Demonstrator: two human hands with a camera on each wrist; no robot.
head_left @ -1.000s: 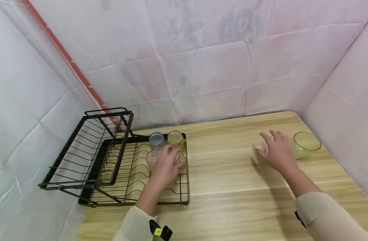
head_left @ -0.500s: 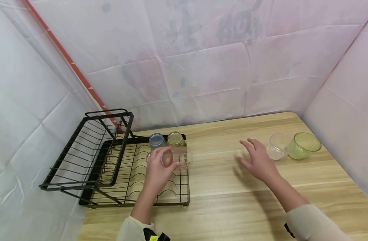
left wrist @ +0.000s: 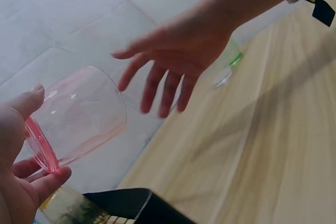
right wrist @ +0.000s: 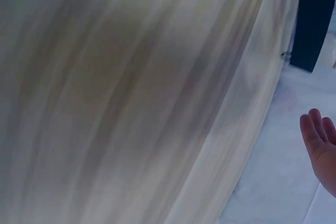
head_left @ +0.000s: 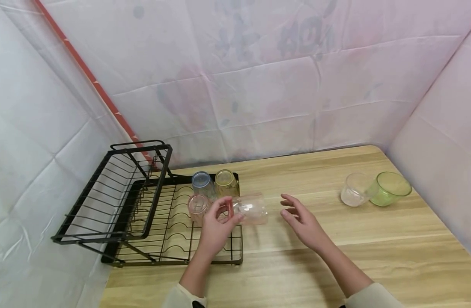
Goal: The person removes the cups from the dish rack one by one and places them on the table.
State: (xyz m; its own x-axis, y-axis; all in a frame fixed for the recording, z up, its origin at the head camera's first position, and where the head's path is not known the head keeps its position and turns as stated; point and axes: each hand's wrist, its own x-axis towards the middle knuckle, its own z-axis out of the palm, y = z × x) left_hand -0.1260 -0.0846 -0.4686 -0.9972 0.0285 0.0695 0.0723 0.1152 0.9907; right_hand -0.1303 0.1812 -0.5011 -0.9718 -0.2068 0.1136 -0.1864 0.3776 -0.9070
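My left hand (head_left: pixel 216 226) pinches a clear pink glass (head_left: pixel 251 208) by its thick base. The glass lies on its side in the air over the right edge of the dish rack (head_left: pixel 241 252), its mouth facing right. In the left wrist view, thumb and fingertips hold the base of the pink glass (left wrist: pixel 84 114). My right hand (head_left: pixel 306 226) is a short way to the right of the glass's mouth, fingers loosely spread, holding nothing. Upside down in the rack stand another pink glass (head_left: pixel 198 207), a blue glass (head_left: pixel 203 184) and a yellow glass (head_left: pixel 226 183).
At the right of the wooden table (head_left: pixel 335 273), a clear glass (head_left: pixel 354 190) stands upright beside a green glass (head_left: pixel 389 188). The black rack's raised upper tier (head_left: pixel 158 192) rises on the left. White sheeting (head_left: pixel 258 102) walls off the back and sides.
My left hand has lifted the pink glass off the rack, tipped it sideways and carried it right. My right hand has moved left, away from the clear glass, towards the pink one.
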